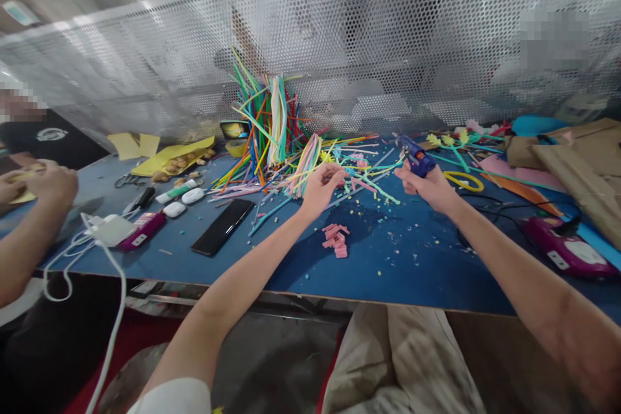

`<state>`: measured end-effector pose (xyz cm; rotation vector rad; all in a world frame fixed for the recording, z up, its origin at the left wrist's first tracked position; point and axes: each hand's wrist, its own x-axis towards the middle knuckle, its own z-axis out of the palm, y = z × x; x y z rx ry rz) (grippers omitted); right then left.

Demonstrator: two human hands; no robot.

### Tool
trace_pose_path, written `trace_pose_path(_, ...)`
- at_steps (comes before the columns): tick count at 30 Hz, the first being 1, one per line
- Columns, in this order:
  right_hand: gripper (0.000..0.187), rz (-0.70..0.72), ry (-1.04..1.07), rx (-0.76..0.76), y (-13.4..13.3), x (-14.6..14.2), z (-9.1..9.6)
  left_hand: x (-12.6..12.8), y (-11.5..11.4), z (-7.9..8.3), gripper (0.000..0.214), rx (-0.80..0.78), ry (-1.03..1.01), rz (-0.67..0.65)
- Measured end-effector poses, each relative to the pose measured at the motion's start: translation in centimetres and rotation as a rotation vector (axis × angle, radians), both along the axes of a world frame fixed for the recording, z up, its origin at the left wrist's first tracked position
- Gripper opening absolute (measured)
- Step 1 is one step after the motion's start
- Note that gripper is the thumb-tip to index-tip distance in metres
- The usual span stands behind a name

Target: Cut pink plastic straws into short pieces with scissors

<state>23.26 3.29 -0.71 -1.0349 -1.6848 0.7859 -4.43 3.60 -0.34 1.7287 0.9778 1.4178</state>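
Observation:
My right hand [429,186] is closed around the handle of a blue glue gun [413,156], its nozzle pointing up and to the left over the table. My left hand [322,189] has its fingers curled together; what they pinch, if anything, is too small to make out. Around it lie fuzzy pipe cleaners [303,171] in pink, white and green. Between my hands rests a light green pipe-cleaner stem [385,193] with branches and pink bits. Short cut pink pieces [336,239] are heaped on the blue table [291,259] below my left hand.
A big upright bunch of coloured pipe cleaners [274,119] stands before the perforated metal panel [388,32]. A black phone [223,226], white chargers [111,231] and a purple power strip [567,249] lie about. At left, another person's hands [53,184] work; cardboard [582,168] is at right.

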Motion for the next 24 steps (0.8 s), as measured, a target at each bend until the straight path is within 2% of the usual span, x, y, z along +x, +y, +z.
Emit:
trace_pose_path(4, 0.030, 0.063, 0.012, -0.063, -1.5, -2.7, 0.0, 0.1, -0.1, -0.2, 0.026, 0.008, -0.004, -0.053)
trace_pose_path(8, 0.027, 0.124, -0.001, -0.113, -2.4, -3.9, 0.4, 0.1, -0.1, -0.5, 0.030, 0.008, 0.007, -0.057)
trace_pose_path(17, 0.021, 0.061, -0.025, -0.107, -2.1, -4.0, 0.0, 0.2, -0.3, -0.4, 0.030, 0.001, 0.004, -0.072)
trace_pose_path(24, 0.028, 0.035, -0.003, -0.045, -1.7, -3.7, -0.1, 0.1, -0.3, -0.4, 0.029, -0.022, -0.005, -0.060)
